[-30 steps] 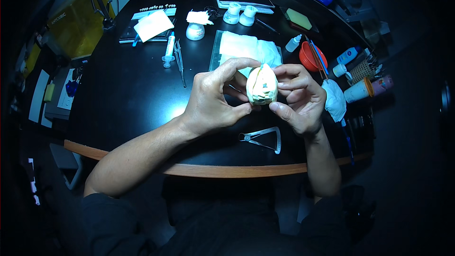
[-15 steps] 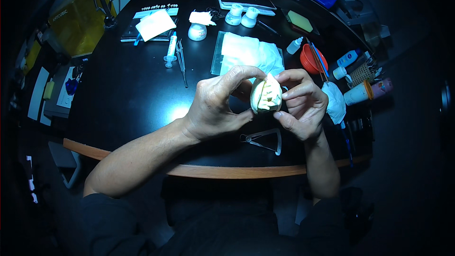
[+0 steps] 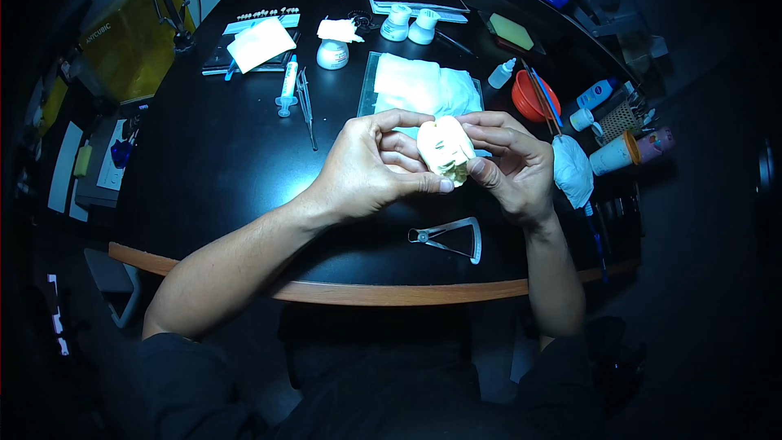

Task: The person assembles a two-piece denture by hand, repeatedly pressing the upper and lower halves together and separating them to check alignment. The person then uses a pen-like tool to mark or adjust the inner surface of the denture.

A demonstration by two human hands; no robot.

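Note:
A cream-coloured dental cast is raised over the dark desk, brightly lit. My left hand grips its left side, thumb at the lower edge and index finger along the top. From the other side my right hand closes on it, thumb low and fingers above. Glare washes out part of the cast's surface. Just below the hands lies a metal caliper with a curved scale, touched by neither hand.
Beyond the hands, white tissue covers a glass slab. Tweezers and a syringe lie to the left. On the right stand a red bowl, a small dropper bottle and a tissue-covered bundle. Two white jars stand farther back.
The cast has been turned in my hands, so a different, smoother face shows, and it has shifted slightly left. Both hands still hold it. The whole view has moved a little.

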